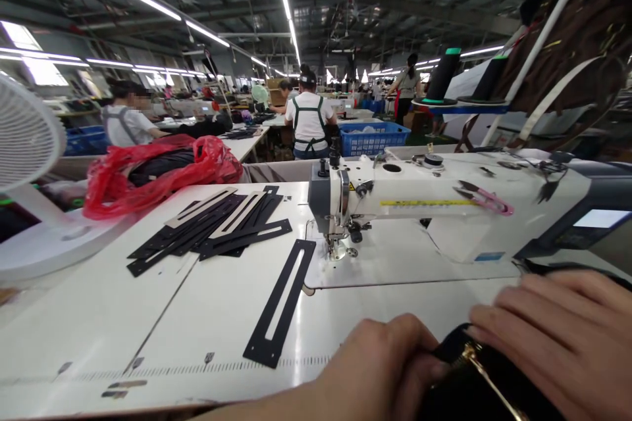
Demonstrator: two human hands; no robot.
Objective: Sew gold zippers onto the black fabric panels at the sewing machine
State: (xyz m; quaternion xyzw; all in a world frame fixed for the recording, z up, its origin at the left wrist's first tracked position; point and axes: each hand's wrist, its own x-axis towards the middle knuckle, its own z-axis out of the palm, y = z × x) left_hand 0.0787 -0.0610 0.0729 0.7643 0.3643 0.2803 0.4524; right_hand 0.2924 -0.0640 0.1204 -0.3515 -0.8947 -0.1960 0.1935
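Note:
At the lower right, a black fabric piece with a gold zipper (486,375) is between my hands at the table's front edge. My left hand (380,368) is closed in a pinch on the zipper's end, thumb uppermost. My right hand (557,335) bends its fingers over the piece's far side, just beyond the gold slider; it is slightly blurred and its thumb is hidden. The lower part of the fabric runs out of view. A black slotted strip (261,335) lies to the left of my hands, its far end beside the sewing machine's (395,210) plate.
Several black and beige slotted strips (217,223) lie piled on the white table (89,329). Behind them is a red plastic bag (162,174) with dark material; a white fan (24,145) stands left. Pink-handled snips (486,198) rest on the machine. Other people work farther back.

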